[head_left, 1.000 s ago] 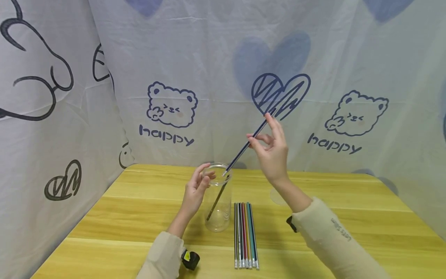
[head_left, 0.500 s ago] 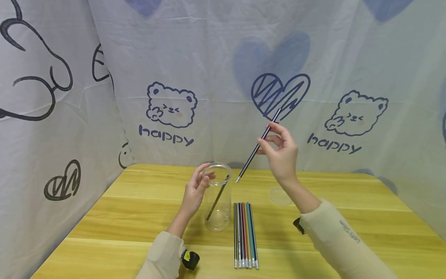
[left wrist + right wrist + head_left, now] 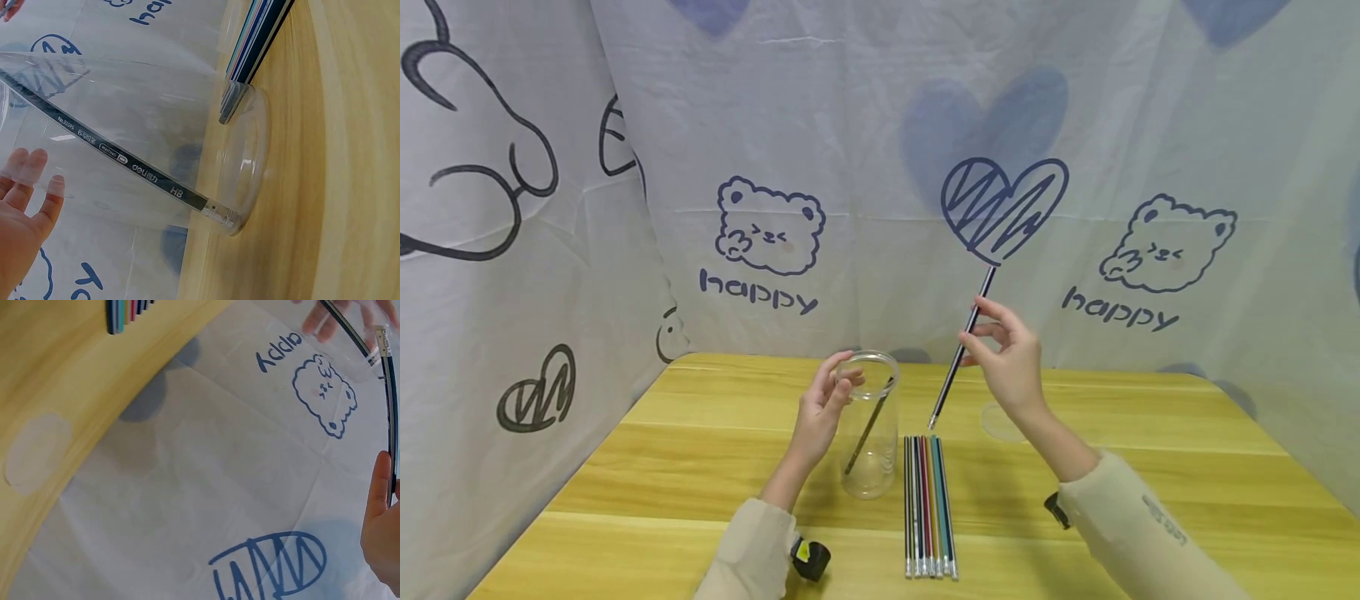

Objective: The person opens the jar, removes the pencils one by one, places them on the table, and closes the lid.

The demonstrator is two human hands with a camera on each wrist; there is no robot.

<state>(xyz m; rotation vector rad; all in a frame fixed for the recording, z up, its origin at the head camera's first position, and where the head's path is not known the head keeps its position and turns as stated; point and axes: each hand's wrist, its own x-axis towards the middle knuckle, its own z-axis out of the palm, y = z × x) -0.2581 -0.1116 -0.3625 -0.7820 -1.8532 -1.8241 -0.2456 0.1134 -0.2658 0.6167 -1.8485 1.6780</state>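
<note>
A clear plastic jar (image 3: 881, 482) stands upright on the table, and my left hand (image 3: 820, 407) holds it near the rim from the left. Inside leans one dark pencil (image 3: 134, 164); in the left wrist view it shows "deli" and "HB" lettering and has its eraser end at the jar's bottom. To the right of the jar, my right hand (image 3: 1011, 360) pinches another dark striped pencil (image 3: 952, 373) between thumb and fingers. This pencil slants with its eraser end down, just beyond the far ends of several pencils (image 3: 928, 500) lying side by side on the table.
A round clear lid (image 3: 997, 422) lies flat on the table behind my right forearm. The yellow wood-grain table (image 3: 700, 450) ends at a pale cloth backdrop (image 3: 880, 275) printed with bears and hearts.
My right hand has drawn the pencil away from the jar's mouth, to the right and downward, to above the far end of the pencil row. The left hand and jar have stayed still.
</note>
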